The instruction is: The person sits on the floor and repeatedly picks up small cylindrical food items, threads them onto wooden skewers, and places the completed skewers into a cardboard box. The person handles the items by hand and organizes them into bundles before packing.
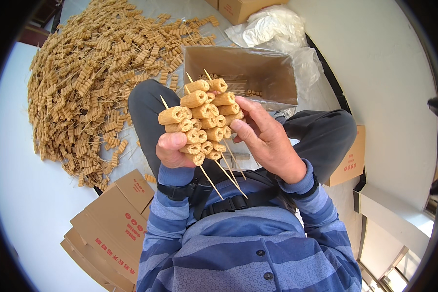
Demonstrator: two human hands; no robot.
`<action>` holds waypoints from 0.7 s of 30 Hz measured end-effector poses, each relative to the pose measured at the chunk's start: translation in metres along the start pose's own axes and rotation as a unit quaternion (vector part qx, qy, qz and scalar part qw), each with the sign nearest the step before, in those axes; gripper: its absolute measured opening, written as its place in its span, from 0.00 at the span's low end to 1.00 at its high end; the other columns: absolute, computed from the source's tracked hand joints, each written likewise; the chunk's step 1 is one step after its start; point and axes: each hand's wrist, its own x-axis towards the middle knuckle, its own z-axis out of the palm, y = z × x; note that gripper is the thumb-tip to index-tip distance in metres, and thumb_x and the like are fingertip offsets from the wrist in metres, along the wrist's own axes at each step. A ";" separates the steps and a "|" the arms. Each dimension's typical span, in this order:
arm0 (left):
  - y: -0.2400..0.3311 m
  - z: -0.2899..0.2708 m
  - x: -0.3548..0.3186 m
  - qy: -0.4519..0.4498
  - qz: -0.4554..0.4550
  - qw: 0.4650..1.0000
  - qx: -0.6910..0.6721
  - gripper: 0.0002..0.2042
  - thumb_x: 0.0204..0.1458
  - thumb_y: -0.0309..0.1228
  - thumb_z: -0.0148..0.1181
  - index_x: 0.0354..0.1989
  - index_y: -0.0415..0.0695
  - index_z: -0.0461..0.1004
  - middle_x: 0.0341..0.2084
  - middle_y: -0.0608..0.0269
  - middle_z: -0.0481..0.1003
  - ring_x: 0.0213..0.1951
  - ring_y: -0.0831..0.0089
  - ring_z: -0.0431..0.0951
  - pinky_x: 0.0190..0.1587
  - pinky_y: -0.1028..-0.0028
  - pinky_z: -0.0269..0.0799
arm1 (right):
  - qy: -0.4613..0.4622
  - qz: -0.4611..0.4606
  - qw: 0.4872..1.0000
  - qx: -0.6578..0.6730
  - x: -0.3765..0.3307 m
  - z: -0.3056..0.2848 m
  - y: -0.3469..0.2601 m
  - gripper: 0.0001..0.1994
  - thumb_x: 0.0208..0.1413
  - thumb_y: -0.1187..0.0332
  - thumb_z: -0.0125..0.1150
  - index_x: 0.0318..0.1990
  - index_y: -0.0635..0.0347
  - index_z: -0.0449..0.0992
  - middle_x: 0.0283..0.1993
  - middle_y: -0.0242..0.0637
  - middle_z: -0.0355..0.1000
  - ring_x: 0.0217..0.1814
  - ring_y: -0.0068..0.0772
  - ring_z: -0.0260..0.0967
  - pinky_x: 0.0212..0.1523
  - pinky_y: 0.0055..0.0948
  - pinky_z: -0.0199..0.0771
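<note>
A bundle of skewers (207, 117) is held up between my two hands above my lap. Each thin wooden stick carries a row of golden-brown, hollow, tube-shaped pieces, and the sticks poke out at both ends. My left hand (172, 150) grips the bundle at its lower left, thumb across the front. On the right side, my right hand (267, 138) presses its thumb and fingers against the bundle. Some of the fingers of both hands are hidden behind the skewers. Just beyond the bundle stands an open cardboard box (248, 58) with plastic lining and several skewers at its bottom.
A large heap of similar skewers (97, 82) covers the floor at the left. Flattened cartons (112, 224) lie at the lower left. White plastic bags (272, 29) sit behind the box. Another carton (348, 160) stands by my right knee, near the wall (374, 44).
</note>
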 end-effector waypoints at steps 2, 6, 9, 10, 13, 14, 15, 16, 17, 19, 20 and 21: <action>0.000 -0.001 -0.001 0.004 -0.003 1.000 0.008 0.47 0.40 0.43 0.60 0.70 0.33 0.52 0.64 0.38 0.63 0.63 0.44 0.69 0.66 0.51 0.67 | 0.020 -0.060 0.995 -0.071 0.000 0.001 -0.001 0.22 0.65 0.69 0.57 0.65 0.62 0.64 0.58 0.45 0.70 0.54 0.38 0.74 0.47 0.30 0.78; 0.000 0.001 0.000 -0.002 -0.014 1.000 0.020 0.47 0.40 0.43 0.61 0.70 0.33 0.51 0.65 0.39 0.62 0.64 0.46 0.68 0.67 0.53 0.65 | 0.019 -0.062 0.994 -0.090 0.000 -0.002 -0.003 0.22 0.64 0.71 0.59 0.65 0.61 0.65 0.59 0.47 0.71 0.56 0.42 0.74 0.49 0.33 0.78; -0.003 0.007 0.003 0.012 0.009 1.000 -0.004 0.47 0.39 0.41 0.60 0.70 0.33 0.53 0.64 0.41 0.64 0.63 0.48 0.68 0.66 0.55 0.66 | 0.017 -0.069 0.992 -0.105 0.001 -0.004 -0.002 0.22 0.64 0.72 0.59 0.64 0.61 0.66 0.59 0.48 0.71 0.57 0.44 0.73 0.52 0.34 0.76; -0.004 0.010 0.004 0.021 0.019 0.999 -0.018 0.46 0.38 0.40 0.60 0.70 0.33 0.54 0.63 0.41 0.65 0.63 0.49 0.69 0.66 0.56 0.66 | 0.021 -0.081 0.991 -0.106 0.003 -0.003 -0.001 0.22 0.64 0.72 0.59 0.64 0.61 0.66 0.59 0.48 0.71 0.57 0.45 0.73 0.53 0.34 0.76; -0.007 0.017 0.009 0.022 0.046 0.999 -0.017 0.47 0.38 0.41 0.61 0.70 0.33 0.54 0.63 0.42 0.64 0.63 0.49 0.69 0.66 0.56 0.66 | 0.013 -0.119 0.985 -0.128 0.005 -0.003 0.002 0.21 0.64 0.72 0.58 0.63 0.62 0.67 0.59 0.48 0.71 0.58 0.48 0.73 0.55 0.36 0.74; -0.005 0.018 0.010 0.019 0.036 0.999 0.009 0.49 0.40 0.47 0.62 0.71 0.33 0.51 0.67 0.39 0.60 0.66 0.50 0.65 0.68 0.56 0.63 | 0.008 -0.133 0.981 -0.140 0.006 -0.004 0.003 0.21 0.64 0.73 0.58 0.63 0.62 0.66 0.59 0.48 0.71 0.58 0.49 0.72 0.56 0.37 0.73; -0.005 0.019 0.011 0.011 0.029 0.999 0.014 0.49 0.40 0.47 0.62 0.71 0.33 0.51 0.66 0.39 0.60 0.66 0.50 0.65 0.68 0.56 0.63 | 0.003 -0.125 0.983 -0.134 0.006 -0.005 0.004 0.21 0.64 0.72 0.57 0.63 0.62 0.67 0.59 0.48 0.71 0.58 0.50 0.72 0.56 0.37 0.73; -0.006 0.019 0.013 0.001 0.026 1.000 0.010 0.49 0.40 0.48 0.62 0.71 0.33 0.51 0.66 0.39 0.60 0.66 0.51 0.65 0.68 0.57 0.63 | -0.002 -0.117 0.985 -0.129 0.006 -0.006 0.005 0.20 0.64 0.72 0.57 0.63 0.63 0.67 0.59 0.48 0.71 0.58 0.50 0.72 0.56 0.37 0.73; -0.006 0.019 0.014 -0.008 0.023 1.000 0.006 0.50 0.39 0.48 0.62 0.71 0.33 0.51 0.66 0.39 0.61 0.66 0.51 0.65 0.68 0.57 0.63 | -0.006 -0.111 0.986 -0.126 0.005 -0.007 0.006 0.20 0.64 0.72 0.57 0.63 0.63 0.67 0.58 0.48 0.71 0.59 0.51 0.72 0.55 0.37 0.73; -0.008 0.017 0.015 -0.021 0.018 0.999 -0.020 0.48 0.40 0.45 0.60 0.70 0.33 0.52 0.66 0.40 0.61 0.65 0.50 0.67 0.68 0.58 0.64 | -0.015 -0.079 0.991 -0.108 0.005 -0.006 0.008 0.19 0.65 0.71 0.56 0.62 0.62 0.67 0.58 0.48 0.71 0.58 0.51 0.72 0.55 0.37 0.73; -0.009 0.015 0.015 -0.021 0.014 0.999 -0.033 0.47 0.41 0.44 0.59 0.70 0.32 0.52 0.66 0.41 0.61 0.64 0.50 0.68 0.67 0.58 0.64 | -0.020 -0.064 0.993 -0.101 0.004 -0.005 0.008 0.19 0.65 0.70 0.56 0.62 0.62 0.67 0.58 0.48 0.71 0.58 0.52 0.72 0.55 0.37 0.73; -0.009 0.014 0.014 -0.018 0.010 0.999 -0.032 0.47 0.41 0.44 0.59 0.70 0.32 0.52 0.66 0.40 0.61 0.64 0.50 0.68 0.68 0.58 0.63 | -0.015 -0.060 0.991 -0.119 0.004 -0.003 0.007 0.20 0.65 0.69 0.56 0.62 0.63 0.67 0.58 0.49 0.71 0.59 0.52 0.71 0.55 0.38 0.73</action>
